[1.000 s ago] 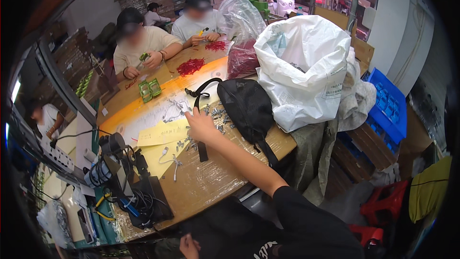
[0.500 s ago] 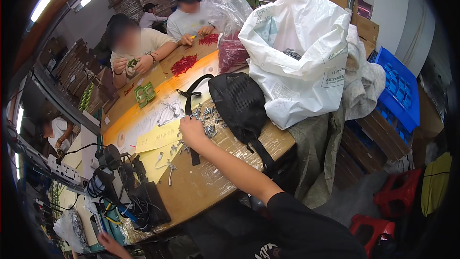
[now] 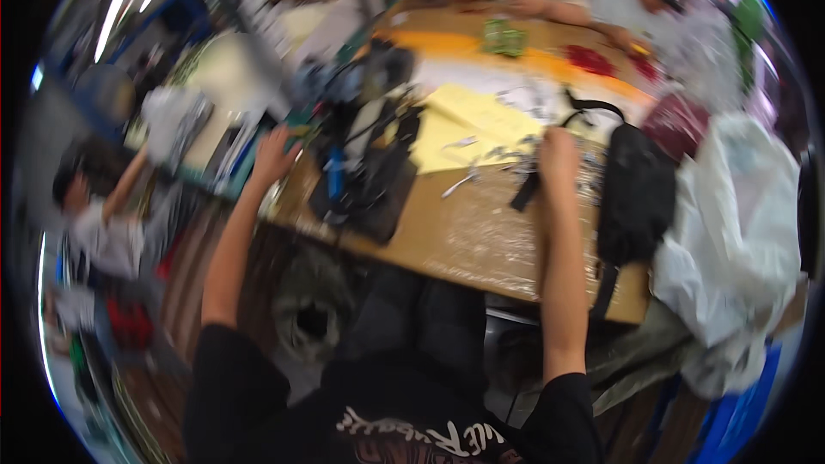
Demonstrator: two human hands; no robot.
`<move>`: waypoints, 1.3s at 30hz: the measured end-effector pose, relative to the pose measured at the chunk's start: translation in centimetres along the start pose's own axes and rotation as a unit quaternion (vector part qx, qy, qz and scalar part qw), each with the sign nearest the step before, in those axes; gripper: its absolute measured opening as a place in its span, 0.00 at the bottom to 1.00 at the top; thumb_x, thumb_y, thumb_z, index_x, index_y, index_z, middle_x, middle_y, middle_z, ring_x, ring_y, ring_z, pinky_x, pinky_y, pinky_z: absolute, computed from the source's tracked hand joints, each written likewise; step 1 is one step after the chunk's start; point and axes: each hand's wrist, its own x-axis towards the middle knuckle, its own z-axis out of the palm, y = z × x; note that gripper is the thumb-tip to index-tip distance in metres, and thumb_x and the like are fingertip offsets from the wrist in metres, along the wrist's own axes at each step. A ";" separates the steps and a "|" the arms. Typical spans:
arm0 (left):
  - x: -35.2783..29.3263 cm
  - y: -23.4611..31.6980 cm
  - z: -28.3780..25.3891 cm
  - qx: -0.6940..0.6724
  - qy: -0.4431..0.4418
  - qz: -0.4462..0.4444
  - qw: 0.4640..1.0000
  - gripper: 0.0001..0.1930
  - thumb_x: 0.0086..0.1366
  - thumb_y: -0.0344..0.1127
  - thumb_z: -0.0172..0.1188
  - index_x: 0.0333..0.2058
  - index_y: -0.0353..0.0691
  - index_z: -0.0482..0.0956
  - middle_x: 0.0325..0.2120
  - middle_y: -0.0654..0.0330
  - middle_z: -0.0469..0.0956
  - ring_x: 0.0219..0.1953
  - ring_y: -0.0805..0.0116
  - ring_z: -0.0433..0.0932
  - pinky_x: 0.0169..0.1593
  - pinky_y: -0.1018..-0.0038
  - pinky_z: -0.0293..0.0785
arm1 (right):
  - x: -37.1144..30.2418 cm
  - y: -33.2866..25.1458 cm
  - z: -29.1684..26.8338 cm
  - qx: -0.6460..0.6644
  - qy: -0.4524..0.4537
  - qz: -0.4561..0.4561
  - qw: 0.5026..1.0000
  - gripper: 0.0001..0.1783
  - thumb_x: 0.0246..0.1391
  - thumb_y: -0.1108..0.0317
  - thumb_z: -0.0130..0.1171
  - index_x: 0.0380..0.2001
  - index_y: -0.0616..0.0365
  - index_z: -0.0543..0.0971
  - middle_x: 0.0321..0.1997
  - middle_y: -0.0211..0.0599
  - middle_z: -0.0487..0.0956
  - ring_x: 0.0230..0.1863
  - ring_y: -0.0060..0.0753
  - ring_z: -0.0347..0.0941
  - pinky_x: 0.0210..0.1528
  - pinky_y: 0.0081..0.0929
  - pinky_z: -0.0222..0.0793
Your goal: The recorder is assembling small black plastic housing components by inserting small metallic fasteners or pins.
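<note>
My left hand (image 3: 275,157) reaches out at the left end of the table, beside a green work mat and a cluster of black cables and devices (image 3: 369,155). Its fingers look spread, and nothing shows in them. My right hand (image 3: 560,150) is down on the table among small grey metal pieces (image 3: 522,153), at the black strap (image 3: 525,192) of a black bag (image 3: 640,198). Motion blur and the back of the hand hide what its fingers do. Left of it lie yellow paper sheets (image 3: 468,125) and a short white cable (image 3: 460,183).
A large white sack (image 3: 730,215) stands at the right beside the bag. Across the table (image 3: 481,236) two people work near red piles (image 3: 589,59) and a green packet (image 3: 504,38). Another person reaches toward a clear plastic bag (image 3: 176,125) at the left.
The view has swung left, so the table sits further right. My left hand has come further into view and forward at the table's left end. My right hand stays by the strap.
</note>
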 end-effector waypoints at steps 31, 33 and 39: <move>10.3 6.7 -3.0 -0.062 -0.167 -0.164 0.970 0.34 0.51 0.58 0.52 0.45 0.31 0.66 0.44 0.44 0.68 0.46 0.49 0.68 0.48 0.64 0.65 | 0.7 -0.1 -0.2 0.064 -0.059 -0.050 0.995 0.06 0.40 0.78 0.56 0.25 0.64 0.71 0.24 0.46 0.71 0.27 0.43 0.68 0.30 0.33 0.64; 11.8 5.2 0.0 -0.100 -0.188 -0.111 0.971 0.37 0.46 0.60 0.56 0.42 0.29 0.69 0.39 0.43 0.72 0.41 0.48 0.72 0.44 0.62 0.69 | 0.7 -0.2 -0.8 0.087 -0.069 -0.015 0.994 0.06 0.38 0.78 0.57 0.24 0.65 0.71 0.22 0.44 0.72 0.25 0.41 0.69 0.29 0.32 0.64; 14.9 -5.9 9.0 -0.081 -0.181 -0.172 0.965 0.33 0.37 0.62 0.60 0.26 0.31 0.77 0.23 0.47 0.76 0.28 0.54 0.77 0.34 0.66 0.73 | 1.4 -3.2 -0.7 0.145 -0.070 -0.025 0.987 0.07 0.38 0.76 0.59 0.24 0.67 0.73 0.23 0.45 0.74 0.25 0.38 0.72 0.30 0.28 0.66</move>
